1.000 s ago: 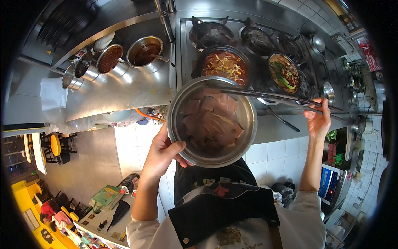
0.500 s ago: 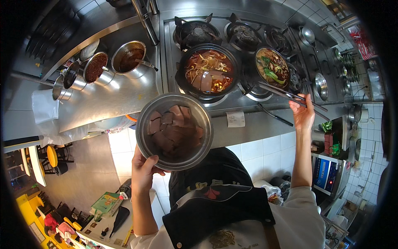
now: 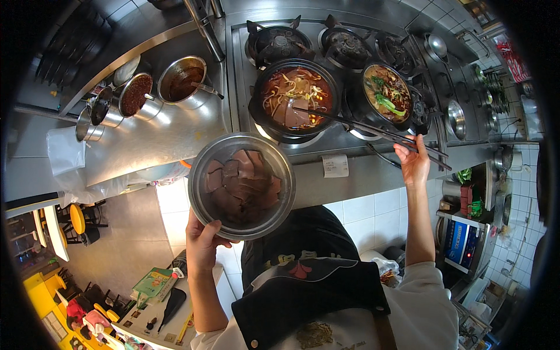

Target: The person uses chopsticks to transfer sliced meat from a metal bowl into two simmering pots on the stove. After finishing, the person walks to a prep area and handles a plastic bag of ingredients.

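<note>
My left hand (image 3: 204, 238) grips the rim of a round metal bowl (image 3: 276, 160), thumb over the edge. Dark brown, smooth slabs (image 3: 242, 184) fill the bowl's bottom. Long dark chopsticks (image 3: 364, 127) are pinched in my right hand (image 3: 415, 165), near their back ends. They reach left over the black pot (image 3: 256, 112) on the stove, and their tips are at the brown slabs (image 3: 296, 115) lying in its red broth. Bean sprouts float around those slabs. A second pot (image 3: 402, 121) to the right holds broth and green leafy vegetables.
Metal pots of sauce, one a reddish pot (image 3: 182, 81), line the counter at left. Bare burners (image 3: 279, 44) sit behind the pots. A paper slip (image 3: 335, 166) hangs on the stove's front edge, near a dark handle (image 3: 385, 156). A ladle (image 3: 436, 46) lies at far right.
The chopsticks have swung left, from beside the right pot to the slabs in the left pot. My right hand has moved slightly left and down; the bowl stays in my left hand.
</note>
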A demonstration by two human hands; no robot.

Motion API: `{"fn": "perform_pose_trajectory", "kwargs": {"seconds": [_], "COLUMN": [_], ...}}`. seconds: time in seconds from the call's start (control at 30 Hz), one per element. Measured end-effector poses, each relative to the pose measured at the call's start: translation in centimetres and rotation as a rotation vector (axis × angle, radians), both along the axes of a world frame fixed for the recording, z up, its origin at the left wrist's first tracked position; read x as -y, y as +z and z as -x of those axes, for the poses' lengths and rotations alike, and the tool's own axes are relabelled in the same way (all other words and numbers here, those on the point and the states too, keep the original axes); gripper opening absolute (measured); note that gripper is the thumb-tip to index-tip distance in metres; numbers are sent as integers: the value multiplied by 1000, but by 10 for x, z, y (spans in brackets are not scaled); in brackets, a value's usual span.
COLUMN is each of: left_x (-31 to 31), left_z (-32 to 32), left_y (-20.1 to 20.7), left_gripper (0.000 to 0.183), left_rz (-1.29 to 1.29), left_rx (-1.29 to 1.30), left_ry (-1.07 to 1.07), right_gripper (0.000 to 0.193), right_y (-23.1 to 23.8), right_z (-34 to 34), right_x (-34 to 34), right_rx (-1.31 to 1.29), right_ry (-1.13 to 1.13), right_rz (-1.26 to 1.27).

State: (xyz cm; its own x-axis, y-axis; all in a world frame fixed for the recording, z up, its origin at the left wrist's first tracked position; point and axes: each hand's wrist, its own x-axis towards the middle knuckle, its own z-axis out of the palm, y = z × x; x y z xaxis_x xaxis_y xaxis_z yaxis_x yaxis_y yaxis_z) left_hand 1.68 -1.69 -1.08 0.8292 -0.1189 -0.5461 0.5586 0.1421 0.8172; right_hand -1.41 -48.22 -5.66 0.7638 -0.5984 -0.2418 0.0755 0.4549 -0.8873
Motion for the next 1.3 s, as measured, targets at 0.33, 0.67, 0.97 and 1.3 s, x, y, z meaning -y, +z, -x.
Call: {"fn": "perform_pose_trajectory", "kwargs": {"seconds": [0.33, 0.67, 0.97, 1.3], "left_x": [2, 3, 4, 2], "left_z": [-2, -5, -5, -14], "left_y": [0, 0, 0, 11], "left_gripper": [42, 44, 48, 59], "left_rz": [-20, 27, 43, 114], "left_rx": [17, 18, 36, 61], "left_ry": [-6, -8, -15, -125], "right_gripper": [38, 39, 38, 42], "right_y": [12, 93, 163, 166], "right_z": [0, -34, -73, -24], "right_x": [-8, -16, -11, -35], "right_rx": [2, 16, 25, 244], "right_ry": [-2, 196, 336, 565], "right_rz": [63, 454, 723, 575]}}
